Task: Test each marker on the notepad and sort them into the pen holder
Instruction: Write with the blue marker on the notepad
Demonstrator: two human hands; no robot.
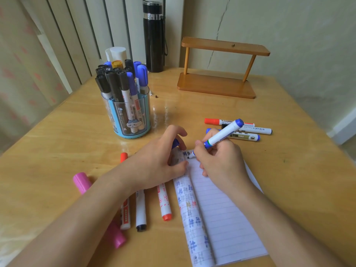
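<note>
Head view: right hand grips blue marker, label unreadable, tip on notepad; left hand seemingly pinches its cap.

Labels on the markers and pen holder are too blurred to read.

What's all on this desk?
notepad: one, white lined, front centre
pen holder: one, clear blue, back left, holding markers
white bottle: one, behind pen holder
flask: one, black, back centre
wooden stand: one, brown, back right
right markers: three, white, right of notepad
left markers: four, three white, one pink, left of notepad
blue marker: one, tip on notepad
blue cap: one, at notepad's top
left hand: holds blue cap on notepad
right hand: grips blue marker
</note>
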